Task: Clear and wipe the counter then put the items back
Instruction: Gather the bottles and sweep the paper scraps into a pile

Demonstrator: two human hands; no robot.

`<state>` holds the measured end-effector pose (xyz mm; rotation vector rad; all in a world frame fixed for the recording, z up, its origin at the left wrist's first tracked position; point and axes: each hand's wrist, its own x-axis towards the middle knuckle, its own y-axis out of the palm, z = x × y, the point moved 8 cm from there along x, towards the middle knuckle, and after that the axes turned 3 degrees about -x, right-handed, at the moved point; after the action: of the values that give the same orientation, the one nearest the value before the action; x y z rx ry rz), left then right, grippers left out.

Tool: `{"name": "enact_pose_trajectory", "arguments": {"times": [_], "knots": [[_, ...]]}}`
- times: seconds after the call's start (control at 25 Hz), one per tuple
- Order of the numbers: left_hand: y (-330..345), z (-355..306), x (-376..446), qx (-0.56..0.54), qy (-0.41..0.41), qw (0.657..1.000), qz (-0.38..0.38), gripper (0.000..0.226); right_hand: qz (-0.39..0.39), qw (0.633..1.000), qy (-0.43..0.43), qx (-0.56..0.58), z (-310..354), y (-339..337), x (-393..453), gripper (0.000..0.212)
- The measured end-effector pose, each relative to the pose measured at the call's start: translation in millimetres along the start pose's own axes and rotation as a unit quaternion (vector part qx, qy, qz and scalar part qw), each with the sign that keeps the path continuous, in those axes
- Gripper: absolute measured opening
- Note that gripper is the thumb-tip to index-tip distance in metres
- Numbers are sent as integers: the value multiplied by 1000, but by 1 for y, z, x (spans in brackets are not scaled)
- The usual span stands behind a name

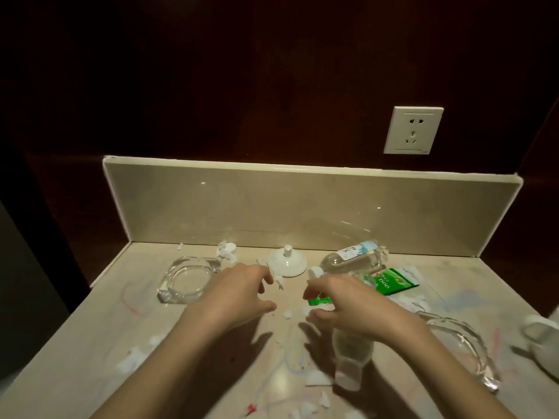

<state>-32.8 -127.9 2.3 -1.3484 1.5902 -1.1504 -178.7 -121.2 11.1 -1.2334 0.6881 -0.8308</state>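
Hands (239, 285) (341, 300) open, empty, above littered counter (211, 343)

Both forearms are bare, with no sleeves, and the hands (242, 285) wear nothing.

counter (90, 343): beige, crayon-streaked, paper scraps | water bottle (351, 258): on side, rear | glass ashtray (187, 279): left
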Motion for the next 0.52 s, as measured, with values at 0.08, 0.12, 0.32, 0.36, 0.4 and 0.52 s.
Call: {"name": "enact_pose_trajectory", "arguments": {"times": [0.08,0.12,0.32,0.36,0.4,0.52], "knots": [[11,-22,33,-5,51,999,-7,49,-8,1000,20,-9,-23,-9,-5,28],[17,-33,47,-8,75,997,-11,52,-6,999,29,-16,-33,-11,-9,33],[51,-74,95,-26,160,987,-18,62,22,998,44,-27,-56,-9,-31,64],[58,-77,101,-44,166,985,-16,64,34,998,36,-46,-54,-2,-33,73],[62,-79,106,-70,169,983,-15,64,44,996,30,-72,-54,7,-33,78],[67,-71,118,-135,161,977,-24,61,49,992,-1,-114,-54,25,-25,69]]}}
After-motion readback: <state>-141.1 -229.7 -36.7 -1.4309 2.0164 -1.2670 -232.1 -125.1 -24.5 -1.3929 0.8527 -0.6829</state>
